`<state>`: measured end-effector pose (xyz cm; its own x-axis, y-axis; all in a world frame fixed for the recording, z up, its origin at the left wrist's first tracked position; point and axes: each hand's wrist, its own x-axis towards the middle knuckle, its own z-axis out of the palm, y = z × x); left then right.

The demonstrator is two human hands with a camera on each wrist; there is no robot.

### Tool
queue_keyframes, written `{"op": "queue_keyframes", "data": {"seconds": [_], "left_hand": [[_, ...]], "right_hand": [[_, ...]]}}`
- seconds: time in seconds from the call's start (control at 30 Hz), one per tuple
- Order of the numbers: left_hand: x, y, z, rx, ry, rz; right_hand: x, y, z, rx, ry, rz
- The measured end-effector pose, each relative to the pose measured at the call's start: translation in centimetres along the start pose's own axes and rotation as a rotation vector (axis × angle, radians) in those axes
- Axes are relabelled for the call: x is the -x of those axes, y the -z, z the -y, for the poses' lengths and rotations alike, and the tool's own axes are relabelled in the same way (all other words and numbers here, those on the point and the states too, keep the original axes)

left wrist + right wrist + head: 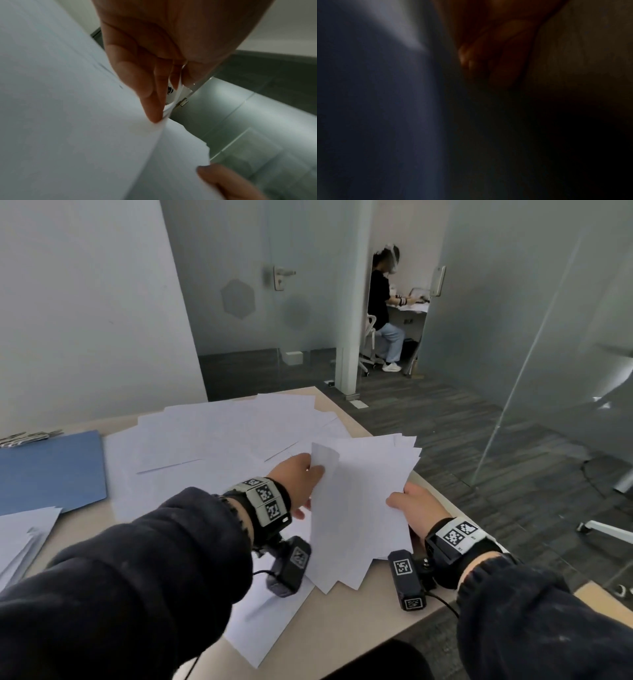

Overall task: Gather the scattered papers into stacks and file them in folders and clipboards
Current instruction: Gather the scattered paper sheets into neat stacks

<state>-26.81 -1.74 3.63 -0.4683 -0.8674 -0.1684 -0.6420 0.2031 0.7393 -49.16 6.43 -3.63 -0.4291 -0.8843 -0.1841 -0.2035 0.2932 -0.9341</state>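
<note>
In the head view both hands hold a loosely fanned stack of white papers (359,501) tilted up above the table's right side. My left hand (301,481) pinches the stack's upper left edge, where one corner curls up. My right hand (416,505) grips the right edge, thumb on top and fingers hidden beneath. The left wrist view shows the left hand (164,94) pinching the sheets (68,121) between its fingers. The right wrist view is dark, with only dim fingers (496,54) showing. More loose papers (222,433) lie spread over the table's middle.
A blue folder (51,470) lies at the left, with metal clipboard clips (27,436) behind it. Another paper pile (20,539) sits at the near left. One sheet (267,621) lies near the beige table's (342,628) front edge. Glass partitions stand beyond, and a person sits far off.
</note>
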Motion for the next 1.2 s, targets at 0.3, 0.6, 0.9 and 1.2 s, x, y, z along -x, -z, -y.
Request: {"op": "queue_keyframes", "data": {"seconds": [0.3,0.6,0.9,1.2], "left_hand": [[-3.1,-5.8,-4.2,0.588,0.101,0.066],[-2.9,-6.3,-2.2,0.649,0.087,0.134],[-0.6,0.7,3.7,-0.415,-0.019,-0.02],[4.1,0.3,5.2,-0.795,0.023,0.346]], "right_hand": [[0.9,0.3,0.1,-0.049,0.066,0.117],[-0.2,0.1,0.0,0.042,0.1,0.094],[-1.1,1.0,-1.9,-0.248,0.1,-0.067],[-2.5,1.6,-4.4,-0.458,0.026,-0.356]]}}
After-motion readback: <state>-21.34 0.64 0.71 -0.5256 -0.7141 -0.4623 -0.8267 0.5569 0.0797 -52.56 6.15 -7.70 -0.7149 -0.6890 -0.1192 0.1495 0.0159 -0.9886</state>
